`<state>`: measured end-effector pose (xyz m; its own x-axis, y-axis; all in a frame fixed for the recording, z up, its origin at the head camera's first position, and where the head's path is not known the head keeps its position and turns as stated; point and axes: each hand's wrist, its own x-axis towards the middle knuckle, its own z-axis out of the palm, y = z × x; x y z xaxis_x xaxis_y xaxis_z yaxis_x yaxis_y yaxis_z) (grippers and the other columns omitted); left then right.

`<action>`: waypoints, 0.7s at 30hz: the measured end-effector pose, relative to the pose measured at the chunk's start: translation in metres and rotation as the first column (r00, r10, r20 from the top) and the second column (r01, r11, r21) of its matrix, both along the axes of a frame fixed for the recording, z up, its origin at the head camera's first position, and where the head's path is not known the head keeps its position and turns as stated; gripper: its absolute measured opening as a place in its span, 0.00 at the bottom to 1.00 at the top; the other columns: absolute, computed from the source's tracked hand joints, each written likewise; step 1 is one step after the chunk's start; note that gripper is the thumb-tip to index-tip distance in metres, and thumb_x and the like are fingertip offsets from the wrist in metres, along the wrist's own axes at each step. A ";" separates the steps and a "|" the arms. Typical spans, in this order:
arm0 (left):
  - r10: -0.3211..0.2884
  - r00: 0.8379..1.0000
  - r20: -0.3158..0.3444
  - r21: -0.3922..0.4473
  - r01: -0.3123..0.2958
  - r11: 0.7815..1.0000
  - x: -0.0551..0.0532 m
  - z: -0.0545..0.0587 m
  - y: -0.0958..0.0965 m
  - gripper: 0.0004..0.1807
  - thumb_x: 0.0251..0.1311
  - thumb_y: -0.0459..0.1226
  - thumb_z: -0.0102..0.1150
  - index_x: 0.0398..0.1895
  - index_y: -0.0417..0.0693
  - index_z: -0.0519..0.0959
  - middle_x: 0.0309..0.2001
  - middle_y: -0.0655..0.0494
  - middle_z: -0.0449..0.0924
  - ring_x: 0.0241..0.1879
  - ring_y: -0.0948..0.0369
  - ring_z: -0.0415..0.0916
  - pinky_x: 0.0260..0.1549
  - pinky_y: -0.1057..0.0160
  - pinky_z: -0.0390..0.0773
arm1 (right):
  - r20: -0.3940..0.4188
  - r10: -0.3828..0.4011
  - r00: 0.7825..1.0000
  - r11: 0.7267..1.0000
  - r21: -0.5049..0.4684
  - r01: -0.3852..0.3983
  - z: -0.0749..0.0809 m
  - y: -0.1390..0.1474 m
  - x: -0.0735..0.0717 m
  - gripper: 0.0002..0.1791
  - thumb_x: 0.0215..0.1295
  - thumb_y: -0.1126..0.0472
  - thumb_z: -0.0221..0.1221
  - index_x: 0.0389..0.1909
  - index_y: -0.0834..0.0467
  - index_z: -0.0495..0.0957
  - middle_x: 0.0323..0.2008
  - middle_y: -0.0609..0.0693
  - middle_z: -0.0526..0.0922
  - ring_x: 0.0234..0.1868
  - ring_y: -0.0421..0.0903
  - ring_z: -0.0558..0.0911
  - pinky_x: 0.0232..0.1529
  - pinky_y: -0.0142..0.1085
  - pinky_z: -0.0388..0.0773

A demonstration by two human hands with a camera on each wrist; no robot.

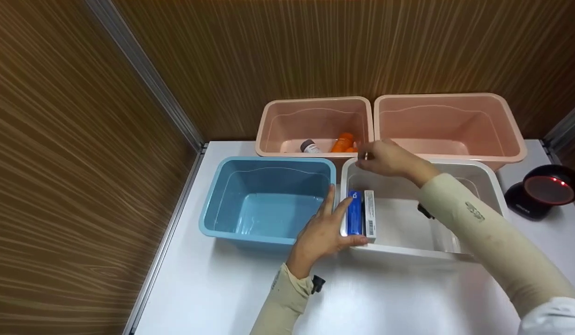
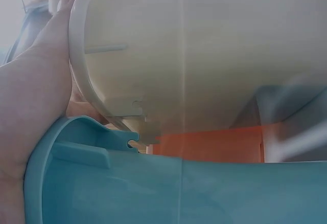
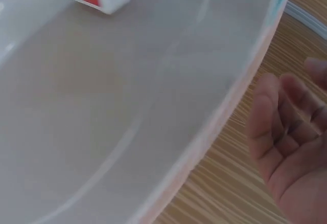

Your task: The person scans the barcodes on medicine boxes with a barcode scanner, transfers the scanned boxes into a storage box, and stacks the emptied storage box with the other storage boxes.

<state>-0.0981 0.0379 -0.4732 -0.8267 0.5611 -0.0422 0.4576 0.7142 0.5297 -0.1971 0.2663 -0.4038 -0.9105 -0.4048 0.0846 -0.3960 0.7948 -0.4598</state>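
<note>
Here in the middle of the frame, the left hand [image 1: 317, 235] is spread wide, lying over the corner where the blue bin [image 1: 269, 214] and the white bin [image 1: 399, 218] meet. Its thumb reaches along the white bin's front rim, close by the near end of the white box [image 1: 370, 214], and one finger stretches over the blue box [image 1: 355, 216]; whether that fingertip touches, I can't tell. The left wrist view has this hand right up against both rims.

Those two boxes stand side by side inside the white bin, along its left wall, just right of centre.

Now up to the right hand [image 1: 385, 156], over the white bin's back rim: fingers loosely bent, and the right wrist view shows the palm bare, nothing in its grasp.

Behind, at upper centre, the left pink bin [image 1: 315, 121] holds a dark-capped bottle [image 1: 310, 146] and an orange bottle [image 1: 342, 142], more orange peeking out beside it near the right hand. The right pink bin [image 1: 436, 123] sits next to it, upper right. Over at the right edge, a black device [image 1: 531, 204] glows red on the white table [image 1: 213, 298], and wood-grain walls [image 1: 245, 56] fill the top and left.
</note>
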 end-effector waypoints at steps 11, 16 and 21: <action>0.004 1.000 0.010 0.021 -0.005 1.000 -0.001 -0.001 -0.001 0.57 0.36 0.77 0.50 0.74 0.74 0.44 0.74 0.57 0.19 0.70 0.47 0.48 0.57 0.49 0.65 | 0.129 0.096 0.987 0.985 0.130 -0.113 -0.068 0.015 0.018 0.14 0.60 0.59 0.62 0.46 0.61 0.81 0.39 0.53 0.81 0.33 0.47 0.79 0.39 0.45 0.78; 0.001 1.000 0.015 0.025 -0.001 1.000 0.001 0.000 -0.001 0.57 0.39 0.75 0.54 0.74 0.73 0.44 0.74 0.57 0.18 0.70 0.47 0.47 0.58 0.48 0.64 | 0.232 0.105 0.967 0.977 0.160 -0.144 -0.081 0.016 0.017 0.24 0.62 0.59 0.62 0.60 0.58 0.74 0.53 0.56 0.78 0.49 0.53 0.78 0.52 0.53 0.71; 0.007 1.000 0.014 0.021 -0.007 1.000 0.001 0.001 -0.001 0.58 0.36 0.77 0.50 0.74 0.74 0.45 0.74 0.57 0.19 0.69 0.46 0.49 0.57 0.48 0.66 | 0.418 -0.007 0.908 0.989 0.139 -0.056 -0.080 0.016 0.020 0.23 0.63 0.56 0.61 0.58 0.59 0.74 0.43 0.58 0.80 0.32 0.54 0.81 0.30 0.44 0.81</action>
<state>-0.0969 0.0364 -0.4725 -0.8301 0.5560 -0.0420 0.4450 0.7060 0.5509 -0.1774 0.2825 -0.4834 -0.8393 -0.4066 -0.3608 -0.2142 0.8574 -0.4680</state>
